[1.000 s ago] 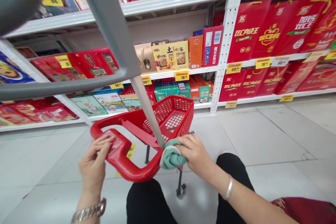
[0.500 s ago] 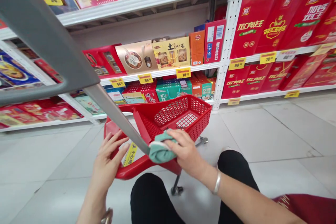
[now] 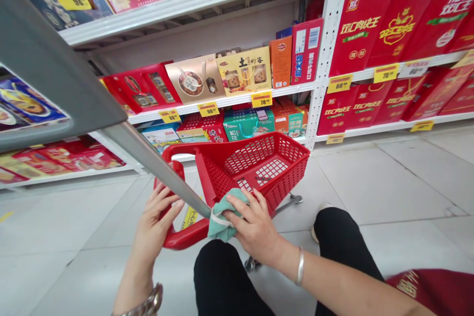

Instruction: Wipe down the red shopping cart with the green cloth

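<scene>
Pressing in close, the right hand [image 3: 252, 227] has a teal cloth [image 3: 222, 219] bunched under its fingers, right against the front corner of a red plastic shopping cart [image 3: 266, 168], and that's where the action is! The hand sits half-flat, fingers spread over the cloth, so the fabric is pinned to the cart's frame rather than pinched up. Over on the other side, the left hand [image 3: 155, 224] stands open, fingers fanned against the curved red handle [image 3: 170, 239], not clearly wrapped around it, and that looks like a brace to keep the cart from rolling on its casters [image 3: 252, 264]. The cart stands on the pale tile floor [image 3: 370, 192] between knees in black trousers [image 3: 222, 281], pulled in close to the body, with a steel rod [image 3: 155, 170] running past just above the cloth. Behind, white shelves [image 3: 222, 102] of boxed gifts carry yellow price tags [image 3: 261, 99], and a red bag [image 3: 433, 291] sits at the lower right.
</scene>
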A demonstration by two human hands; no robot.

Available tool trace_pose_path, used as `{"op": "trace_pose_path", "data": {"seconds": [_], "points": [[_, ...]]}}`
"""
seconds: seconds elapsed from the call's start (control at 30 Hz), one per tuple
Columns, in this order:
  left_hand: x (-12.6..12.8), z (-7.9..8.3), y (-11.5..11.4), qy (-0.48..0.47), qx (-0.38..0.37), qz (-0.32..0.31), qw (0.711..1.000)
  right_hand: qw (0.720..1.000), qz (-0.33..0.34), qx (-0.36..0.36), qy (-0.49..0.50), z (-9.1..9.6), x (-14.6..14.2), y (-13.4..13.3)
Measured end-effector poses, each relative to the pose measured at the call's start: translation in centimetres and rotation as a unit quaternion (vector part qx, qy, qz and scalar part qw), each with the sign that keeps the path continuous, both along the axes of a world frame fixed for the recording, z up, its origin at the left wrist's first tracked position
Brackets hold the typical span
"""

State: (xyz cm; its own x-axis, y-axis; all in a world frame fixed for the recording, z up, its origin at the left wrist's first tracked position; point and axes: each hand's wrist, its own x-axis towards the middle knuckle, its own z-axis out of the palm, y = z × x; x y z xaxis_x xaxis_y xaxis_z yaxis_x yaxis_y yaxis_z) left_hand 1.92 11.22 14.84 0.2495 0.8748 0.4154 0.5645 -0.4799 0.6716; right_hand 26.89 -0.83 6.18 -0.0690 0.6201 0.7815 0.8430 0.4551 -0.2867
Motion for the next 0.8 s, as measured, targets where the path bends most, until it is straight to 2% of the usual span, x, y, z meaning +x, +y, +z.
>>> {"op": "trace_pose_path", "data": {"seconds": [0.13,0.23,0.33,0.47,0.53,0.6,0.67,0.8], "points": [[-0.4,-0.1,0.3,0.016,0.021,-0.005,1.0,0.999,0.017,0.037,-0.021,-1.1,0.4,0.9],[-0.9,-0.2,0.9,0.038,0.03,-0.009,0.999,0.998,0.021,0.045,-0.042,-2.3,2.1,1.8],[-1.2,-0.2,1.6,0.044,0.033,-0.002,0.998,0.998,0.018,0.04,-0.055,-3.7,5.3,3.4],[-1.3,0.3,2.2,0.045,0.028,0.001,0.999,0.999,-0.037,-0.004,-0.033,-4.7,10.6,5.1],[-1.3,0.4,2.5,0.048,0.022,-0.001,0.999,0.998,-0.053,-0.015,-0.025,-4.4,12.3,5.4],[-1.4,0.3,2.9,0.051,0.024,0.004,0.998,0.998,-0.055,0.0,-0.025,-3.4,12.8,5.5],[-1.7,-0.2,3.6,0.052,0.035,0.011,0.998,0.998,-0.041,0.03,-0.028,-2.2,11.8,5.7],[-2.6,-1.5,4.8,0.038,0.047,0.014,0.998,0.997,0.017,0.06,-0.052,0.0,7.7,6.9]]}}
